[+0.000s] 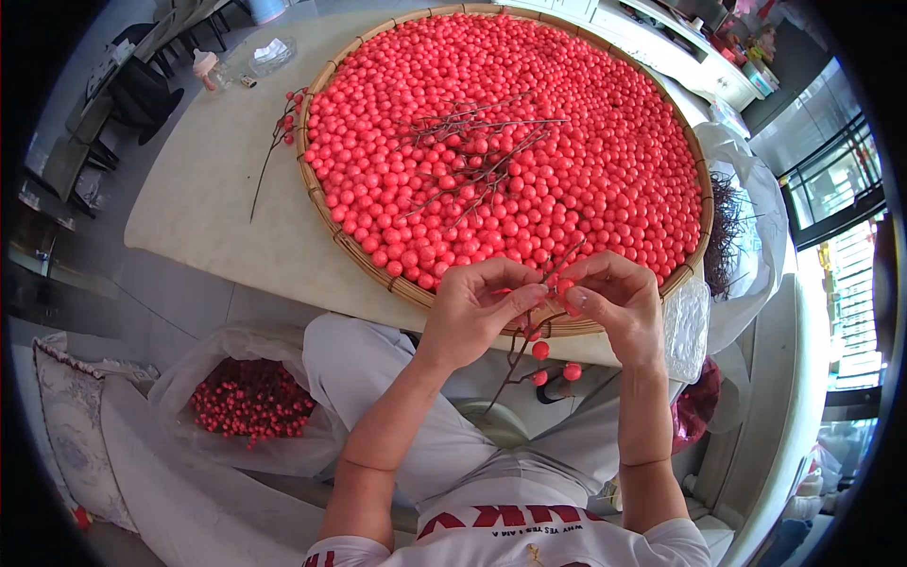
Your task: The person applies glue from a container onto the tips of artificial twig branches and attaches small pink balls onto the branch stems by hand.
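My left hand [484, 310] pinches a thin dark artificial branch [511, 364] just over the near rim of a round bamboo tray. Several red berries, one of them a low berry [572, 371], hang from its lower twigs. My right hand [619, 307] is closed at thumb and fingertips on a red berry [565, 285] beside the branch's upper end. Whether that berry is on its twig I cannot tell. Loose red berries [605, 151] fill the bamboo tray [342, 244], and several bare dark branches [487, 175] lie on top of them.
The tray rests on a pale table [203, 203]. Left of it lie a berried branch [277, 137], a baby bottle [209, 68] and a glass dish [272, 57]. A bag of berried branches [253, 402] stands lower left. Bare dark stems [723, 231] fill a plastic bag at right.
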Action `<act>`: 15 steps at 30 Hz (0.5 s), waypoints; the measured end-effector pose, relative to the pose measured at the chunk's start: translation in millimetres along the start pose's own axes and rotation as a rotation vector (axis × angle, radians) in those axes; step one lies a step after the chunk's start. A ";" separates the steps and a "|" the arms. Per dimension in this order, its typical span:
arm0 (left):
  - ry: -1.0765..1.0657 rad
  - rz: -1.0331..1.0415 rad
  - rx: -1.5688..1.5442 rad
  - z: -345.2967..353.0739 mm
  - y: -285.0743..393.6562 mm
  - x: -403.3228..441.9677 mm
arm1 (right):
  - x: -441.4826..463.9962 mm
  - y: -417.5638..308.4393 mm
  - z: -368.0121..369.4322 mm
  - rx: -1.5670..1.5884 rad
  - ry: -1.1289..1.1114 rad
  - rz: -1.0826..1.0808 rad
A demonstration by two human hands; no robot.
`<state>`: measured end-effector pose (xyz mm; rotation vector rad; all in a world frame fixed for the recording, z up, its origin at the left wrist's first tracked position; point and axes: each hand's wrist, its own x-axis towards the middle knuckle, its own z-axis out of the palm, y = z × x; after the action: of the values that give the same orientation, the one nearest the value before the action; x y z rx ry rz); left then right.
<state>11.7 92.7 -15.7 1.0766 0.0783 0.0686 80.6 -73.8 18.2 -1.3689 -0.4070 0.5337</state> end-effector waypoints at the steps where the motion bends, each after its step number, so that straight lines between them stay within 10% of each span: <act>1: 0.010 0.000 0.011 -0.2 -0.5 0.1 | 0.0 -0.8 0.2 -0.020 -0.001 0.005; 15: 0.010 -0.021 0.049 -6.1 -2.1 4.5 | 0.0 -4.9 9.5 -0.098 0.015 0.030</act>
<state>15.6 97.5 -20.5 1.1244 0.1010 0.0530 75.7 -66.7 24.6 -1.4742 -0.4046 0.5334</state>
